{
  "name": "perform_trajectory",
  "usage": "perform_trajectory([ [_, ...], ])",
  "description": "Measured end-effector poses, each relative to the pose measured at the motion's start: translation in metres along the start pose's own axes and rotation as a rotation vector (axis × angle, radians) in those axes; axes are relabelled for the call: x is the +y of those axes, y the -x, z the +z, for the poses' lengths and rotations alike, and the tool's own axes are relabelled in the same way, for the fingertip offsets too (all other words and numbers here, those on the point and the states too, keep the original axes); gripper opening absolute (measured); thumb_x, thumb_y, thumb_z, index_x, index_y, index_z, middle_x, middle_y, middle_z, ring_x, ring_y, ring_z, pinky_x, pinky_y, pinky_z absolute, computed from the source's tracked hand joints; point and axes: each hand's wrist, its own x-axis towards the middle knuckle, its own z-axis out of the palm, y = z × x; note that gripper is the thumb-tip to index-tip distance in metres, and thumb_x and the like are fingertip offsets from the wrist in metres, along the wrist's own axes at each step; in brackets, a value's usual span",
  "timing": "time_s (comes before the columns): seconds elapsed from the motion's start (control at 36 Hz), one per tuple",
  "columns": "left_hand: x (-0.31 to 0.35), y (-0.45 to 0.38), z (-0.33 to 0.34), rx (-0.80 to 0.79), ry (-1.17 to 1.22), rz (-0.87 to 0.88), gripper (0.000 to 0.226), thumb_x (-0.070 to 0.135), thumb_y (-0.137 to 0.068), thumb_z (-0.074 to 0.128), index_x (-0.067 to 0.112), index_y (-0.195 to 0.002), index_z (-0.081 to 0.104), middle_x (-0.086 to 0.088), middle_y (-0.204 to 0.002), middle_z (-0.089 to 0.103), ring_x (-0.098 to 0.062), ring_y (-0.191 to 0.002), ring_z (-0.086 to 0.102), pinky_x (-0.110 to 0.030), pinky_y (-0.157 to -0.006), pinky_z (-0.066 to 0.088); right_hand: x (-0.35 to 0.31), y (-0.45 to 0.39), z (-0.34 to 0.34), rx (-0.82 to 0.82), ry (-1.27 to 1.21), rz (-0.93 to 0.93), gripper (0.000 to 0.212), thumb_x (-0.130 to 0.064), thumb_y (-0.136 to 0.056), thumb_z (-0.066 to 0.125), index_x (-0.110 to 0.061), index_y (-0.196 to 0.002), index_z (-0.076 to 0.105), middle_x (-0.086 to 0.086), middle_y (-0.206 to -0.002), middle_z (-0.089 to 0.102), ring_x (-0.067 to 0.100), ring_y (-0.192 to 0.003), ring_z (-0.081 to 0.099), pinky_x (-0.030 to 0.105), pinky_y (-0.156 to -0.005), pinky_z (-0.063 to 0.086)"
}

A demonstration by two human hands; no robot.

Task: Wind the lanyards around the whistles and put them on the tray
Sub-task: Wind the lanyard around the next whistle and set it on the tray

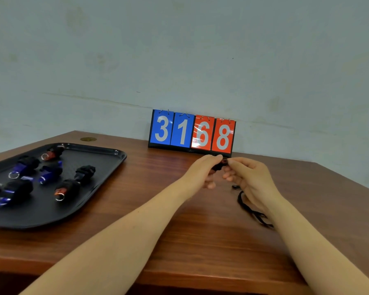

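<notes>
Both hands meet above the wooden table (158,209), right of centre. My left hand (202,171) pinches a small dark whistle (220,165), mostly hidden by the fingers. My right hand (247,177) holds the black lanyard (249,209) at the whistle; its loose end trails down onto the table under my right wrist. The black tray (107,165) lies at the left. On it rest several whistles wound in black cord, some blue (49,173), some red (66,189).
A flip scoreboard (192,133) showing 3 1 6 8 stands against the wall behind my hands. The table's front edge runs along the bottom and its right edge slants away at the far right. A brass cap (88,139) sits in the tabletop behind the tray.
</notes>
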Motion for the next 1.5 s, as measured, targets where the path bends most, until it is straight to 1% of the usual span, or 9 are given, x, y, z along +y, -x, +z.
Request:
perform_trajectory([
  [0.14, -0.006, -0.001, 0.006, 0.014, 0.147, 0.025, 0.014, 0.026, -0.099, 0.051, 0.014, -0.097, 0.057, 0.0, -0.075, 0.051, -0.008, -0.058, 0.041, -0.025, -0.058, 0.042, 0.007, -0.002, 0.003, 0.038, -0.24, 0.054, 0.016, -0.01, -0.094, 0.057, -0.002, -0.099, 0.069, 0.014, -0.088, 0.072, 0.019, -0.078, 0.07, 0.023, -0.067, 0.057],
  [0.28, -0.004, -0.001, 0.002, -0.012, 0.226, 0.017, 0.02, 0.019, -0.097, 0.055, 0.008, -0.113, 0.059, -0.004, -0.088, 0.057, -0.01, -0.067, 0.05, -0.025, -0.066, 0.049, 0.008, -0.004, 0.002, 0.0, -0.283, 0.034, 0.017, -0.012, -0.092, 0.06, -0.006, -0.104, 0.07, 0.013, -0.097, 0.072, 0.018, -0.085, 0.069, 0.025, -0.075, 0.057],
  [0.42, -0.001, 0.001, 0.002, -0.083, 0.342, -0.038, 0.023, 0.02, -0.096, 0.053, 0.008, -0.116, 0.056, -0.007, -0.091, 0.054, -0.011, -0.067, 0.048, -0.025, -0.065, 0.049, 0.008, -0.003, 0.001, -0.017, -0.204, 0.003, 0.017, -0.014, -0.092, 0.058, -0.008, -0.102, 0.071, 0.01, -0.089, 0.071, 0.014, -0.078, 0.066, 0.023, -0.073, 0.057],
  [0.72, -0.011, -0.004, 0.009, -0.003, 0.31, -0.087, 0.034, 0.029, -0.1, 0.045, 0.004, -0.122, 0.054, -0.002, -0.073, 0.049, -0.009, -0.058, 0.041, -0.024, -0.057, 0.042, 0.015, -0.003, 0.009, 0.093, -0.038, -0.001, 0.014, -0.011, -0.093, 0.059, -0.009, -0.091, 0.072, 0.01, -0.077, 0.07, 0.013, -0.069, 0.066, 0.026, -0.068, 0.052],
  [0.97, -0.01, -0.003, 0.012, 0.067, 0.273, -0.044, 0.024, 0.027, -0.101, 0.044, 0.009, -0.107, 0.058, -0.003, -0.075, 0.051, -0.008, -0.056, 0.04, -0.025, -0.061, 0.043, 0.017, -0.007, 0.007, 0.101, -0.09, 0.052, 0.014, -0.013, -0.092, 0.062, -0.007, -0.084, 0.071, 0.005, -0.066, 0.064, 0.013, -0.063, 0.059, 0.025, -0.064, 0.049],
  [1.08, -0.004, -0.004, 0.014, 0.132, 0.476, -0.104, 0.037, 0.03, -0.101, 0.041, 0.003, -0.122, 0.056, -0.012, -0.088, 0.058, -0.015, -0.066, 0.048, -0.027, -0.062, 0.047, 0.02, -0.009, 0.005, 0.124, -0.002, -0.056, 0.01, -0.013, -0.092, 0.061, -0.012, -0.088, 0.071, 0.004, -0.073, 0.069, 0.013, -0.068, 0.064, 0.023, -0.066, 0.052],
  [1.19, -0.003, -0.003, 0.009, 0.108, 0.531, -0.131, 0.027, 0.024, -0.101, 0.045, 0.008, -0.115, 0.06, -0.012, -0.096, 0.067, -0.023, -0.094, 0.058, -0.032, -0.083, 0.05, 0.021, -0.009, 0.009, 0.156, 0.126, -0.181, 0.011, -0.014, -0.093, 0.06, -0.018, -0.1, 0.067, 0.002, -0.08, 0.072, 0.011, -0.07, 0.069, 0.018, -0.062, 0.055],
  [1.36, -0.008, -0.003, -0.001, 0.089, 0.491, -0.063, 0.026, 0.017, -0.096, 0.056, 0.012, -0.121, 0.062, -0.008, -0.105, 0.073, -0.02, -0.102, 0.067, -0.037, -0.099, 0.049, 0.023, -0.009, 0.009, 0.159, 0.242, -0.263, 0.025, -0.023, -0.091, 0.063, -0.03, -0.116, 0.061, -0.006, -0.098, 0.067, 0.007, -0.089, 0.065, 0.015, -0.063, 0.053],
  [1.5, -0.006, -0.002, 0.002, 0.114, 0.358, -0.031, 0.022, 0.021, -0.095, 0.06, 0.014, -0.116, 0.064, -0.005, -0.107, 0.073, -0.017, -0.102, 0.069, -0.033, -0.092, 0.052, 0.023, -0.01, 0.008, 0.169, 0.229, -0.265, 0.03, -0.026, -0.089, 0.066, -0.03, -0.118, 0.059, -0.006, -0.101, 0.065, 0.009, -0.091, 0.063, 0.015, -0.062, 0.052],
])
